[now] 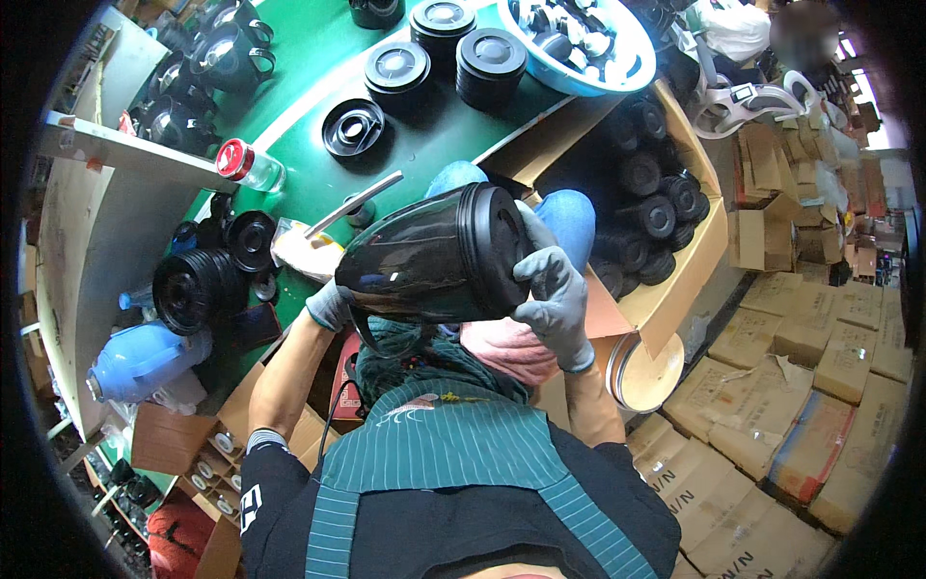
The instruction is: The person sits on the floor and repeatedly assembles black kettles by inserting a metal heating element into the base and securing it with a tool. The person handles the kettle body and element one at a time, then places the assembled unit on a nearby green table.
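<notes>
- The black jug [405,265] is up above the person's lap, lying on its side, narrow end to the left, with both gloved hands on it.
- The left hand [330,306] sits against the narrow end, seemingly to bear the weight; its fingers go behind the body, so I can't tell how tightly they close.
- The right hand [555,299] is clamped on the wide end, thumb and fingers bent at the rim of the ribbed black cap [500,246], probably to steady it or get a firm grip there.
- From where I stand, the sideways hold looks handy: it turns the cap toward the right hand.
- Lid stacks [395,69] rise from the green table [318,63] ahead, likely piled that way to save room, with a single lid [353,128] apart, just beside them.
- The blue basin [579,89] seems there to keep small black and white parts together.
- An open carton [716,246] stands at the right, close to the knee, holding dark round-ended pieces [656,214] packed side by side, presumably within easy reach.
</notes>
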{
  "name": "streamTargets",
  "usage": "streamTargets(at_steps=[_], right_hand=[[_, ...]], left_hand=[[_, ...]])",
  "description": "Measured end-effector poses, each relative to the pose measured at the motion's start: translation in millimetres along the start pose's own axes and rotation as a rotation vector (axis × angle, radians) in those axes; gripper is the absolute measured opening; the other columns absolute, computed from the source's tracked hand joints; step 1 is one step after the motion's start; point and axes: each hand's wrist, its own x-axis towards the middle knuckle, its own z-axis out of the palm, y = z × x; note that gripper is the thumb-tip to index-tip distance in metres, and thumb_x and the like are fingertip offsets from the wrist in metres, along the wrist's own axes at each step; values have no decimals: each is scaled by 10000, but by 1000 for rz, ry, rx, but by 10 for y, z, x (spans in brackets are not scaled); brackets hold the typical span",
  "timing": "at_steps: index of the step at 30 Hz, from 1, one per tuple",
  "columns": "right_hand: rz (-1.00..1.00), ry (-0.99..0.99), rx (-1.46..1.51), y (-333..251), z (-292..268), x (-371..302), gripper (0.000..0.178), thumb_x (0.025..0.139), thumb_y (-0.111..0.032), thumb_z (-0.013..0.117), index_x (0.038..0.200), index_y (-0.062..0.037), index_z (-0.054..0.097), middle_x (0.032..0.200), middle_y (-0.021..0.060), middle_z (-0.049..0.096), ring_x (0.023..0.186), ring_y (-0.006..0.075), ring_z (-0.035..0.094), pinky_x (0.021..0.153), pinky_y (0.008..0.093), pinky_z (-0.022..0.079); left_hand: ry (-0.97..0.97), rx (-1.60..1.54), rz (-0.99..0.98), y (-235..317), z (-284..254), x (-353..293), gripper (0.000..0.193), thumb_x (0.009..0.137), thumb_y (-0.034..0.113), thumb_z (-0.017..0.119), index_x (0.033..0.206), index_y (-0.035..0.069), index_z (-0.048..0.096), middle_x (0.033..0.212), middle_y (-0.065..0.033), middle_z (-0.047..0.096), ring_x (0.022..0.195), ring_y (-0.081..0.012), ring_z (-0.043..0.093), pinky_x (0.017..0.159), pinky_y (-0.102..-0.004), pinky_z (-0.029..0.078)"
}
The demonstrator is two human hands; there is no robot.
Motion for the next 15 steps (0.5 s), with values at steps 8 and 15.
streamTargets(at_steps=[8, 15], right_hand=[[63, -86, 260, 89, -17, 60, 484, 795, -92, 862, 1202, -14, 614, 1687, 266, 392, 1546, 316, 416, 1273, 410, 324], [193, -188, 96, -93, -215, 230, 618, 983, -42, 685, 1561, 13, 473, 1639, 153, 479, 1465, 211, 519, 1222, 316, 430]], left_hand=[[308, -249, 274, 11, 6, -217, 682, 1115, 536, 452, 1523, -5, 529, 1470, -184, 640, 1291, -300, 661, 1142, -464, 523], [515, 599, 673, 711, 135, -101, 466, 987, 307, 672, 1331, -7, 692, 1294, -174, 742, 1147, -300, 735, 1027, -431, 566]])
